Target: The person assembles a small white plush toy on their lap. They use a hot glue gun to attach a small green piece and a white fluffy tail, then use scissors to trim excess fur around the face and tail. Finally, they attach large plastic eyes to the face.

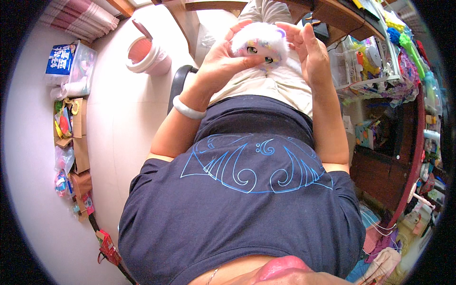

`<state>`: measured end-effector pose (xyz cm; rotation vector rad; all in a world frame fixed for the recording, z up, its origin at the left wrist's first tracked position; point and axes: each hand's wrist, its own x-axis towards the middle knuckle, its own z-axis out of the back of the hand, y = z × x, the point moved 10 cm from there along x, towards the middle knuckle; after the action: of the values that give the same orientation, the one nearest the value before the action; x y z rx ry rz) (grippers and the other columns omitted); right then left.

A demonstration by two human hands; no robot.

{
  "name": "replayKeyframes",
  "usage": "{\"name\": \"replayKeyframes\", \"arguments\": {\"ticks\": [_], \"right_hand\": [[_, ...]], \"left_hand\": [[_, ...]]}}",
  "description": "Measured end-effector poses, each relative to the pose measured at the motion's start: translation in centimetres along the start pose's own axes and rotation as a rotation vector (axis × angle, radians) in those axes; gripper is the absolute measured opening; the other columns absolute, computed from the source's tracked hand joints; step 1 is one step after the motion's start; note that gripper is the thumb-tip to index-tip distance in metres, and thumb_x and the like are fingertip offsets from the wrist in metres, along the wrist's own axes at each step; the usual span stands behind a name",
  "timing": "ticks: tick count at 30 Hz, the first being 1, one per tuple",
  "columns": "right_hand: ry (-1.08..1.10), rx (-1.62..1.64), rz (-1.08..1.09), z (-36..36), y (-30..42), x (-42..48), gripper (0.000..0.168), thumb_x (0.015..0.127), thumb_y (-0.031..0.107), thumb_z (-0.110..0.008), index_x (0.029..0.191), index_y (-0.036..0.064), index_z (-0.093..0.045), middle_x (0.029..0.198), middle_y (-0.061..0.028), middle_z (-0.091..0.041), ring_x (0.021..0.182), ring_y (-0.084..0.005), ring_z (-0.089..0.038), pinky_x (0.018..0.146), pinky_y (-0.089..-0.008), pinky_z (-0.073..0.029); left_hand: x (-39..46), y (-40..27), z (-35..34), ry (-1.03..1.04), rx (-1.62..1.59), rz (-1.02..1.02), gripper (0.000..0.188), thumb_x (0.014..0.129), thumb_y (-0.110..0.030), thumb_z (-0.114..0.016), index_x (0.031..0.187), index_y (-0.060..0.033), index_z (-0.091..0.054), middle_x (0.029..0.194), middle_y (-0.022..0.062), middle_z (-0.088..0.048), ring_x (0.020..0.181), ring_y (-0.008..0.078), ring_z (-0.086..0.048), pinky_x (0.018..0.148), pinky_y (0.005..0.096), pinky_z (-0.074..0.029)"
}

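Observation:
A small white plush doll head (262, 39) with shiny printed eyes, pastel patches and a purple ear is held above my lap. My left hand (228, 53) grips it from the left, with the thumb across the lower face and the fingers around the far edge. A pale bangle circles that wrist. Along the plush's right side is my right hand (310, 53), its fingertips at the fur near the purple ear and its thumb raised away. Whether those fingertips press on the plush is hard to tell. Beige trousers (263, 83) lie underneath.
A wooden table edge (331, 14) crosses beyond my hands. On the left floor stands a pink-and-white lidded bin (149, 57). Cardboard boxes (81, 153) line the left wall. To the right, a white wire rack (377, 81) holds colourful craft materials. A black chair armrest (180, 80) is beside me.

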<state>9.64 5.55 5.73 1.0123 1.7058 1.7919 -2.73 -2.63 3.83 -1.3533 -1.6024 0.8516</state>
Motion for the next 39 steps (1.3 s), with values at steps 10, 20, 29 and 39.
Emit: {"name": "replayKeyframes", "arguments": {"ticks": [10,20,29,39], "right_hand": [[-0.099,-0.508,0.521,-1.7,6.6,-2.5,0.013,0.077,0.004,-0.068,0.09,0.003,-0.065,0.104,-0.0108,-0.064,0.098,-0.0197,-0.06,0.086,-0.0295,-0.045],[-0.1,-0.464,0.47,-1.9,6.6,-2.1,0.006,0.077,0.002,-0.068,0.081,0.001,-0.065,0.095,-0.0093,-0.064,0.091,-0.019,-0.061,0.082,-0.0288,-0.046],[-0.063,-0.359,0.582,-2.5,8.0,-3.0,0.012,0.075,-0.003,-0.069,0.086,0.001,-0.066,0.105,-0.0125,-0.06,0.098,-0.02,-0.058,0.088,-0.0298,-0.044],[-0.059,-0.315,0.493,-2.2,7.4,-3.4,0.014,0.076,-0.003,-0.069,0.088,0.001,-0.066,0.101,-0.0117,-0.062,0.096,-0.0192,-0.059,0.085,-0.0292,-0.047]], "left_hand": [[-1.3,-3.9,-1.9,-0.02,0.523,-0.399,0.087,0.068,-0.007,-0.08,0.14,-0.0085,-0.032,0.116,0.0124,-0.055,0.112,0.0218,-0.05,0.092,0.034,-0.043],[-1.2,-3.6,-2.6,0.075,0.649,-0.345,0.047,0.072,-0.01,-0.076,0.116,-0.0088,-0.061,0.103,0.0115,-0.065,0.094,0.0224,-0.063,0.082,0.031,-0.049],[-2.4,-5.9,-2.2,-0.081,0.631,-0.591,0.079,0.066,-0.007,-0.08,0.134,-0.002,-0.041,0.123,0.0162,-0.054,0.107,0.0276,-0.058,0.088,0.0347,-0.048],[-4.5,-6.9,-6.1,0.116,1.261,-0.913,0.046,0.064,-0.011,-0.081,0.108,-0.0194,-0.067,0.107,0.0117,-0.06,0.098,0.0279,-0.06,0.084,0.0352,-0.051]]}}
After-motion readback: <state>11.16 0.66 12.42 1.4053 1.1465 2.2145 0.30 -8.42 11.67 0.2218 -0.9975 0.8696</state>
